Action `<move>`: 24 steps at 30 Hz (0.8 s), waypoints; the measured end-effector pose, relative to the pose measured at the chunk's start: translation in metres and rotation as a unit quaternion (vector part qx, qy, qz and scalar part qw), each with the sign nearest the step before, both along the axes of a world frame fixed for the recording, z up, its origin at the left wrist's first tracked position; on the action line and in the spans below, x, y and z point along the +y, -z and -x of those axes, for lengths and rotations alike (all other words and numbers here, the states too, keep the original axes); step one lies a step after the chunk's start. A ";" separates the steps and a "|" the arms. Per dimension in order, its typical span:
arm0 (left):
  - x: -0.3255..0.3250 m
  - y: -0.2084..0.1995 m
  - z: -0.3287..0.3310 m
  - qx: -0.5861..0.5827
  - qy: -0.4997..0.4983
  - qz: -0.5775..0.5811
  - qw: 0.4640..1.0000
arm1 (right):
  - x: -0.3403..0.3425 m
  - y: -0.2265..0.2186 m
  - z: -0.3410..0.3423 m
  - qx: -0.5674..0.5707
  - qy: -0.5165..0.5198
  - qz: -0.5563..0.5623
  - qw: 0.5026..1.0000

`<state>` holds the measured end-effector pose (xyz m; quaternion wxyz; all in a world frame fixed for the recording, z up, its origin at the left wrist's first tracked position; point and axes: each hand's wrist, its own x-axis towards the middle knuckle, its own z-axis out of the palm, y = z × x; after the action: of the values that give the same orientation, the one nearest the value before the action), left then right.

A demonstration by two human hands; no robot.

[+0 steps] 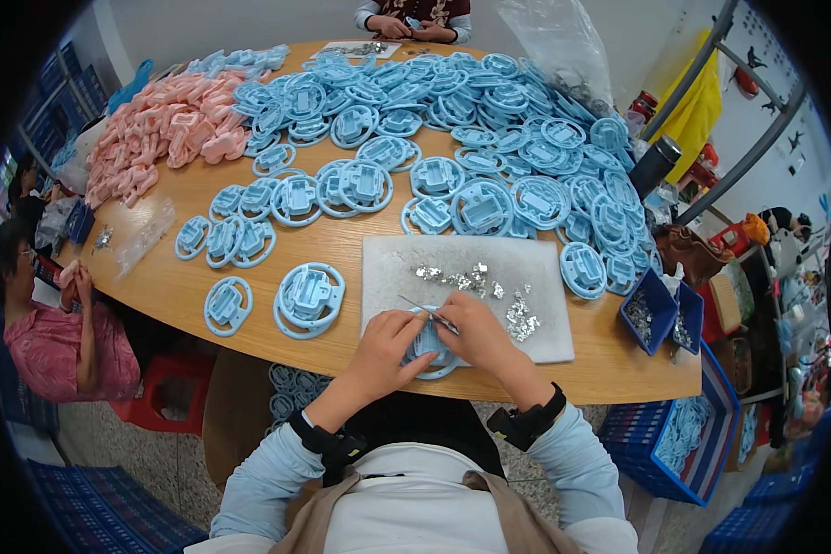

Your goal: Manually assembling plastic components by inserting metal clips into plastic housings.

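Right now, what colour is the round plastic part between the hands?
The round plastic part is light blue; the head view shows it.

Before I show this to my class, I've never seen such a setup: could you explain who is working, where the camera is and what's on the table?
No machine here: a person is working bare-handed. There is one picture, from a wide camera worn on the head, looking down, so straight edges bend. On the wooden table lie heaps of blue parts and pink parts, and a whitish mat with small silvery pieces. The left hand holds a blue ring-shaped part at the mat's near edge; the right hand holds a thin metal tool over it.
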<state>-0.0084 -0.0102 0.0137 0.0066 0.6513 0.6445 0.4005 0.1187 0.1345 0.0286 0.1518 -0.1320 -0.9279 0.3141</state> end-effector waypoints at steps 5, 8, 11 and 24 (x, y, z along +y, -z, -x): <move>-0.001 0.002 0.001 0.050 0.000 0.013 0.999 | -0.020 0.003 -0.002 0.025 0.052 -0.014 0.998; -0.002 -0.002 -0.001 0.062 -0.005 0.024 0.998 | -0.021 0.004 -0.001 0.050 0.075 0.040 0.995; -0.003 -0.004 -0.003 0.088 -0.017 0.021 0.996 | -0.014 0.004 0.001 0.058 0.099 0.138 0.984; 0.000 -0.010 0.010 0.108 0.034 0.025 0.993 | -0.019 0.006 0.007 0.028 0.130 0.082 0.988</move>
<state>-0.0186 -0.0106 0.0238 -0.0330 0.7118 0.6289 0.3111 0.1117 0.1155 0.0230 0.2059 -0.2542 -0.8694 0.3702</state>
